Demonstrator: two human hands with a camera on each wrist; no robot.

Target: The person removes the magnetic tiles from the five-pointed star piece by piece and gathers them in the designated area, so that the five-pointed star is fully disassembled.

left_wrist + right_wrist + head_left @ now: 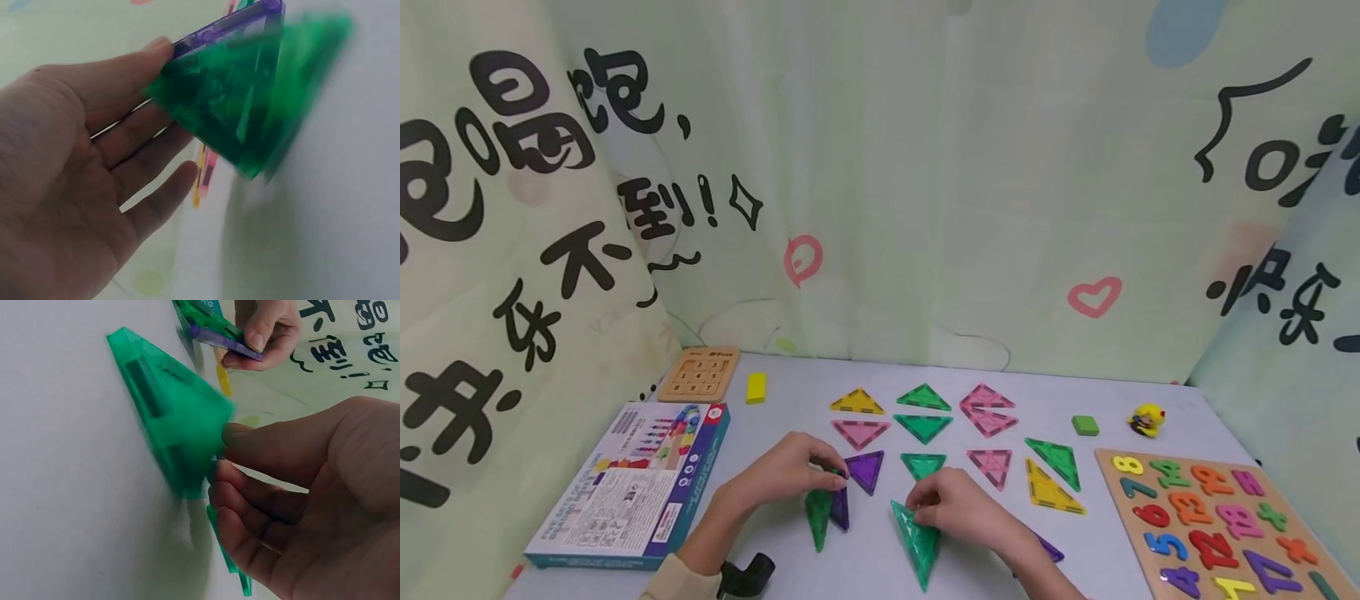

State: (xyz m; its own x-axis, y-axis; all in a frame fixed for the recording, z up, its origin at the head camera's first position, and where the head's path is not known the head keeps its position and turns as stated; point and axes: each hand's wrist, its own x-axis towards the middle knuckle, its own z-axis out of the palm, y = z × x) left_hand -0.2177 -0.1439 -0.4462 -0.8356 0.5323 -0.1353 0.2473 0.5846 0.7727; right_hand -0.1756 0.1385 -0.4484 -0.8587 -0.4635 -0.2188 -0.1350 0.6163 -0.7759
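Note:
My left hand (784, 468) pinches translucent triangular magnetic tiles between thumb and fingertips. A green triangle tile (219, 94) and a purple triangle tile (206, 34) overlap in that grip. Blur softens the green one's far corner. Right of it, my right hand (958, 506) holds a green triangular piece (917, 542) by its upper edge, its point towards me. Seen from the right wrist, this green piece (169, 406) looks blurred at the fingertips. A flat purple triangle (865, 471) lies just beyond the left hand. Behind the right hand's fingers is another green triangle (922, 464).
Rows of yellow, pink and green triangles (922, 427) lie farther back. A boxed set (617, 492) and a wooden number board (700, 375) stand left. On the right are a number puzzle board (1138, 533), a green block (1085, 425) and a yellow duck figure (1147, 420).

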